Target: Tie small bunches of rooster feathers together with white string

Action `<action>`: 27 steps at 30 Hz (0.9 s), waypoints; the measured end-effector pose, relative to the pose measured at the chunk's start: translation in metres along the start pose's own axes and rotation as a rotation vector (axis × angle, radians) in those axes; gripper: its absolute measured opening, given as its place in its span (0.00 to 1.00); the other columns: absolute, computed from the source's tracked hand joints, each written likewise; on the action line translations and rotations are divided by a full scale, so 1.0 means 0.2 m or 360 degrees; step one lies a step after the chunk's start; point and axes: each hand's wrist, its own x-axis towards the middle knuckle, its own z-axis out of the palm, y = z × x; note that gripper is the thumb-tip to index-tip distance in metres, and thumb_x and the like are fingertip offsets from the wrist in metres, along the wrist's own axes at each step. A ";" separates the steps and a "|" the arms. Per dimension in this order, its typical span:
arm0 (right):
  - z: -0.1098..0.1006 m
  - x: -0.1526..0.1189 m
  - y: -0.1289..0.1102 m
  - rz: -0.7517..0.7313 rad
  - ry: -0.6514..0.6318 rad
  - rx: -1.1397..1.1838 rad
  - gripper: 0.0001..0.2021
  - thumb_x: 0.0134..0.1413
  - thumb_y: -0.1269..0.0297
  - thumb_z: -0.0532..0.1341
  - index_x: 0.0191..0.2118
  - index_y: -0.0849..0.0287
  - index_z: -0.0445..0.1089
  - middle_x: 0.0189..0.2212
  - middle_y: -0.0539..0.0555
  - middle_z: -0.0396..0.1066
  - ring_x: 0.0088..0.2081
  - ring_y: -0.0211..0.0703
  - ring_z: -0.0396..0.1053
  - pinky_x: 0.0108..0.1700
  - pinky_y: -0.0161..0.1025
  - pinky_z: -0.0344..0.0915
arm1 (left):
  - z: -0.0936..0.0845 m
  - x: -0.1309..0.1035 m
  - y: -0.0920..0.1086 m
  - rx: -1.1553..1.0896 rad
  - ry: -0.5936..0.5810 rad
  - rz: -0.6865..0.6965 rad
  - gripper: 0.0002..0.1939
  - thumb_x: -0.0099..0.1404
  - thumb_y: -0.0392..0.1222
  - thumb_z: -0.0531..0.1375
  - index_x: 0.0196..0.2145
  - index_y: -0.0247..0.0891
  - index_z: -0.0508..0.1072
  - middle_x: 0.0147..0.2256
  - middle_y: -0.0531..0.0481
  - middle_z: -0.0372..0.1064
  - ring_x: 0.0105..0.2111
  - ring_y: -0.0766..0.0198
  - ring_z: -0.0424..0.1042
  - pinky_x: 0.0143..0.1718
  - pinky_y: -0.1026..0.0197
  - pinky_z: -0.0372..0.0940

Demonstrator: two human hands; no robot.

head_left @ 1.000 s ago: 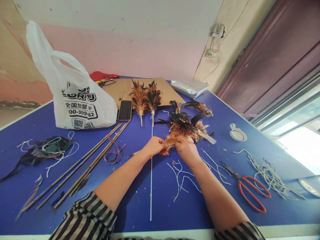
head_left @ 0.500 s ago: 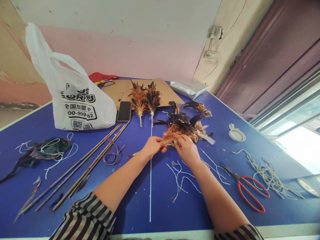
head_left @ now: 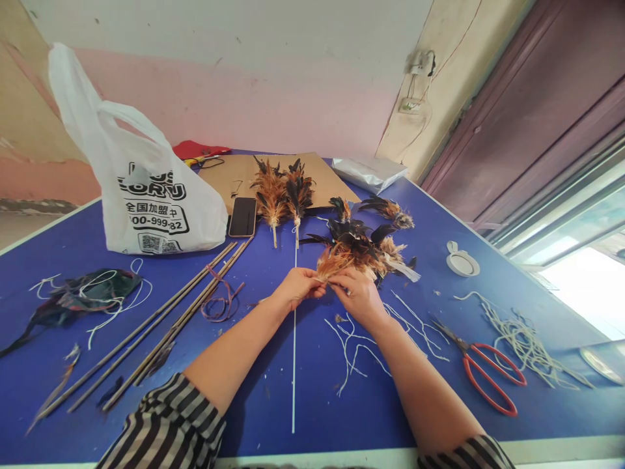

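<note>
Between my two hands is a small bunch of orange-brown feathers (head_left: 331, 260), its tips pointing away from me. My left hand (head_left: 303, 288) pinches the bunch at its base. The fingers of my right hand (head_left: 355, 293) are closed on the same base from the other side; the exact grip is partly hidden. Just beyond lies a pile of dark and tan feathers (head_left: 359, 244). Two feather bundles on short sticks, a brown one (head_left: 271, 192) and a darker one (head_left: 297, 189), lie farther back, the darker one tied with white string. Cut white strings (head_left: 349, 345) lie near my right forearm.
Red-handled scissors (head_left: 493, 378) and tangled string (head_left: 527, 345) are at the right, below a white tape roll (head_left: 463, 263). Thin sticks (head_left: 161, 326) lie left, near a phone (head_left: 243, 217) and a white plastic bag (head_left: 156, 195). Cardboard (head_left: 224, 176) lies at the back.
My right hand has shifted slightly left and down, closer to my left fingers at the base of the bunch. The feathers now stand more upright and fanned. My left hand has barely moved.
</note>
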 end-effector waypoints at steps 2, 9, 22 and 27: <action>-0.01 0.00 0.01 -0.0028 -0.0033 -0.0126 0.10 0.54 0.69 0.52 0.35 0.58 0.72 0.32 0.55 0.69 0.36 0.39 0.65 0.39 0.35 0.60 | -0.01 0.00 0.00 0.0016 -0.0013 -0.0010 0.07 0.47 0.33 0.65 0.23 0.27 0.71 0.20 0.47 0.69 0.17 0.72 0.67 0.20 0.70 0.63; -0.06 0.00 0.04 -0.0045 -0.0070 -0.0581 0.11 0.55 0.71 0.51 0.36 0.59 0.71 0.33 0.55 0.70 0.36 0.39 0.65 0.39 0.34 0.58 | -0.03 0.01 0.02 0.0111 0.0051 0.0021 0.06 0.51 0.33 0.62 0.22 0.28 0.69 0.20 0.48 0.68 0.23 0.64 0.72 0.21 0.70 0.64; -0.03 0.01 0.00 -0.0051 -0.0190 -0.0725 0.10 0.54 0.70 0.51 0.35 0.59 0.71 0.34 0.57 0.70 0.39 0.43 0.64 0.41 0.38 0.57 | 0.03 0.00 -0.03 0.0427 0.0064 0.0121 0.07 0.55 0.32 0.58 0.21 0.31 0.65 0.16 0.52 0.64 0.17 0.68 0.68 0.20 0.67 0.63; -0.01 0.00 0.00 0.0047 -0.0160 -0.0631 0.10 0.53 0.70 0.51 0.33 0.59 0.70 0.36 0.56 0.70 0.39 0.44 0.65 0.40 0.38 0.59 | 0.03 0.01 -0.05 0.0442 0.0080 0.0170 0.09 0.55 0.31 0.57 0.19 0.33 0.63 0.12 0.55 0.61 0.11 0.72 0.61 0.16 0.69 0.58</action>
